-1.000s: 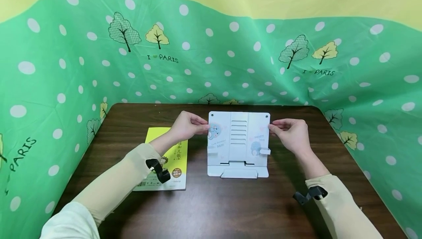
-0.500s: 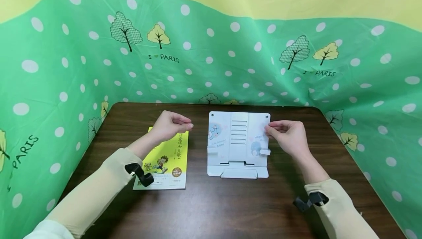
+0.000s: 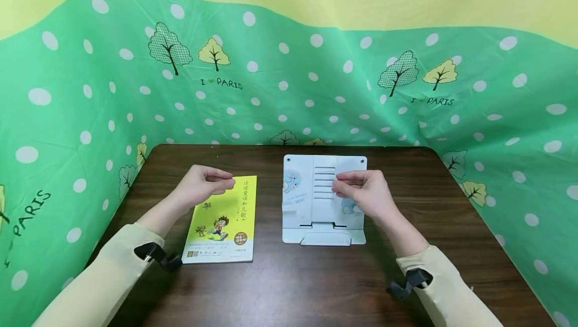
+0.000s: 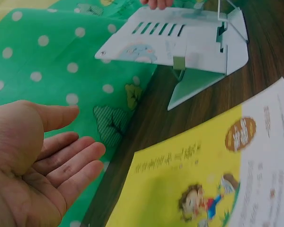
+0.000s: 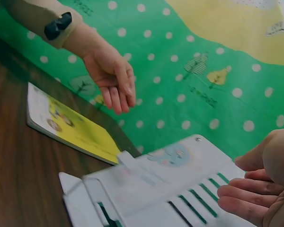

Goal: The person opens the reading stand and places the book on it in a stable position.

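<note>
A white book stand (image 3: 298,216) with slots and pale blue cartoon prints stands propped up on the table, its back plate tilted and a ledge at the front. To its left lies a yellow book (image 3: 226,224), closed and flat, with cartoon figures on the cover. My left hand (image 3: 203,185) is above the book's upper left part, fingers relaxed and holding nothing; the left wrist view shows the palm (image 4: 33,156) bare. My right hand (image 3: 366,191) hovers in front of the stand's slots, fingers loosely extended with nothing in them, as the right wrist view shows.
The dark wooden table (image 3: 311,287) is bordered at the back and sides by a green and yellow curtain (image 3: 311,86) with white dots and trees. Black wrist mounts (image 3: 158,256) stick out from both sleeves.
My left hand has let go of the stand's left edge and moved left over the book. The right hand has left the stand's right edge and moved left across its front.
</note>
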Motion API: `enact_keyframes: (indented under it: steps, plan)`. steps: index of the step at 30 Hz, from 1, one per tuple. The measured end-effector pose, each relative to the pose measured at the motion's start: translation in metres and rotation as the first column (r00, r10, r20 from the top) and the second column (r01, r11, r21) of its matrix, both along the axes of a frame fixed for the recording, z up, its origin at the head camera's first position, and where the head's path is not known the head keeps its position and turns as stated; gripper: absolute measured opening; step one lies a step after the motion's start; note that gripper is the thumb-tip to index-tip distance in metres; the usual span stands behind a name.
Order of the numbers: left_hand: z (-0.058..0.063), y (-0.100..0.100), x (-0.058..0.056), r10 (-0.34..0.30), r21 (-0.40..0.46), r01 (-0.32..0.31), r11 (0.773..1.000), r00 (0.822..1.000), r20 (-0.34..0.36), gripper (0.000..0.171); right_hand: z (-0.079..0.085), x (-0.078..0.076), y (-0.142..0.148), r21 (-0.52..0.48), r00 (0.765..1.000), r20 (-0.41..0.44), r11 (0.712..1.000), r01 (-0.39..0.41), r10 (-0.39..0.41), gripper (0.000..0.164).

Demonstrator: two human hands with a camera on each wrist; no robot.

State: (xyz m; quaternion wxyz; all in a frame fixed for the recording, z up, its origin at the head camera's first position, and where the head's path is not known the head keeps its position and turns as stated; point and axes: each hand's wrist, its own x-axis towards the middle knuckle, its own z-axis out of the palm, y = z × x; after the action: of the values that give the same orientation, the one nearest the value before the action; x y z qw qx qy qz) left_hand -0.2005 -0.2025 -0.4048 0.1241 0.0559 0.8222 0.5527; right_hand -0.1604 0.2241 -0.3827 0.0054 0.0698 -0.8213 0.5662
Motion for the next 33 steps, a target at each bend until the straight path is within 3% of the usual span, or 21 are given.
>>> enact_keyframes:
  steps: [8,20,27,33]
  plan:
    - [-0.008,-0.034,0.011,0.067,-0.024,-0.066,0.998,0.997,0.046,0.056,-0.006,0.007,-0.037,-0.065,0.991,0.108,0.995,-0.073,0.080,0.037]
    - [-0.020,-0.074,0.021,0.135,-0.020,-0.133,0.991,0.980,0.144,0.068,-0.032,0.026,-0.112,-0.132,0.951,0.136,0.956,-0.260,0.277,0.036]
    - [-0.026,-0.085,0.027,0.172,-0.052,-0.165,0.985,0.966,0.191,0.061,-0.044,0.035,-0.150,-0.122,0.916,0.189,0.934,-0.337,0.355,0.045]
    - [-0.035,-0.085,0.034,0.174,-0.070,-0.162,0.984,0.957,0.233,0.059,-0.056,0.035,-0.168,-0.048,0.902,0.253,0.936,-0.349,0.349,0.057]
